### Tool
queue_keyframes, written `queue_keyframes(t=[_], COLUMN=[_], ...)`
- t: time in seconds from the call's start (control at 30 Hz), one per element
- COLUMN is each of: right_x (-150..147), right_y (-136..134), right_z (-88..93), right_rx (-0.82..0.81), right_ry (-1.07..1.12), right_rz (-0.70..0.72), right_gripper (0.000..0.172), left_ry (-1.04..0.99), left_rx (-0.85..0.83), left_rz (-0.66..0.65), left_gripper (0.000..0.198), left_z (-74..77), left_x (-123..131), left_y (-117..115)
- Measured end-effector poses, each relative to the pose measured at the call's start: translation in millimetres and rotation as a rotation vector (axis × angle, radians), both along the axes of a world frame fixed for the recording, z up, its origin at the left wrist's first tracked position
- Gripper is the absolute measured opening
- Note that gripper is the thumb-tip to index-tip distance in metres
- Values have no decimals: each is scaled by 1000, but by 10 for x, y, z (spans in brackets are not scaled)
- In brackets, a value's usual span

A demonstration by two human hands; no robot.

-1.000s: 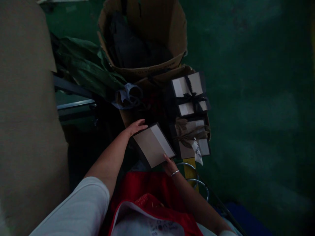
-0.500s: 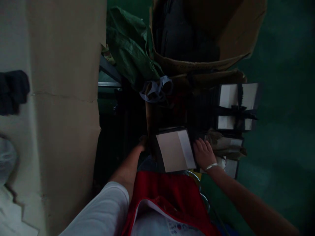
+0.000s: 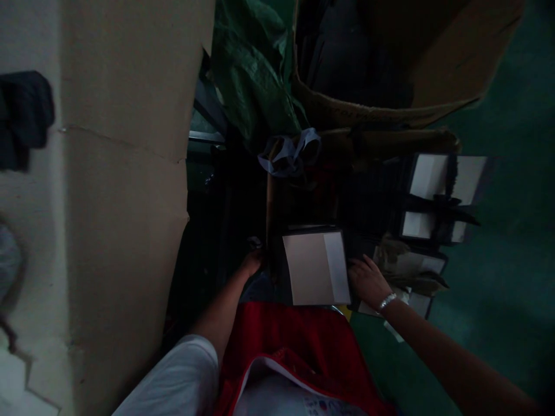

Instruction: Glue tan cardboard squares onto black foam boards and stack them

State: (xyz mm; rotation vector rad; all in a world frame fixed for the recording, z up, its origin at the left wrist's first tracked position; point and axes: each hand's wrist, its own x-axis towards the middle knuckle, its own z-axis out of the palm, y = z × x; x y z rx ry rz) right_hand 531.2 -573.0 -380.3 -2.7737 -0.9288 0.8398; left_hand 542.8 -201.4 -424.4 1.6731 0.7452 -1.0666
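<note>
In front of my body lies a beige panel with a pale strip and dark edges, at the top of what looks like a dark stack. My right hand, with a bracelet at the wrist, rests to the right of this panel. Its fingers are stretched out over dark material there, holding nothing that I can see. On the panel's left, my left hand reaches into deep shadow by an upright cardboard edge. Darkness hides its fingertips, and a small pale item, too dim to name, shows just above them.
A large cardboard box with dark pieces inside stands ahead, beside a green sack. To the right are a tied bundle of panels and crumpled brown material. A broad cardboard-covered surface fills the left, with dark cloth on it.
The view has shifted, so the box, sack and bundle sit further right. My right hand has slid slightly toward my body along the panel's right side. My left hand remains near the cardboard edge.
</note>
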Motion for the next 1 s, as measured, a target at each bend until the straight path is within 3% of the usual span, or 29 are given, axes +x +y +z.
queue_keyframes(t=[0.07, 0.23, 0.4, 0.57, 0.8, 0.93, 1.0], right_x=[-51, -153, -146, -144, -174, -141, -128], right_y=[-54, -167, -237, -289, -360, -359, -358], right_z=[50, 192, 288, 356, 431, 531, 583], right_rx=[32, -35, -122, -161, -91, -93, -126], right_ry=[8, 12, 71, 121, 125, 122, 138], right_rz=[-39, -225, -268, -312, -305, -315, -335], right_gripper=[24, 28, 31, 32, 30, 32, 35], left_ry=[-27, 16, 129, 151, 259, 408, 449], left_rx=[17, -21, -137, -211, -340, -419, -469], left_rz=[-29, -179, -39, 35, 411, 621, 695], left_gripper=[4, 24, 43, 46, 37, 18, 18], left_z=[224, 842, 1181, 1352, 1365, 1349, 1373], left_x=[-102, -273, -265, -263, -268, -128, -20], left_y=[50, 74, -234, -742, -1059, -1276, -1417])
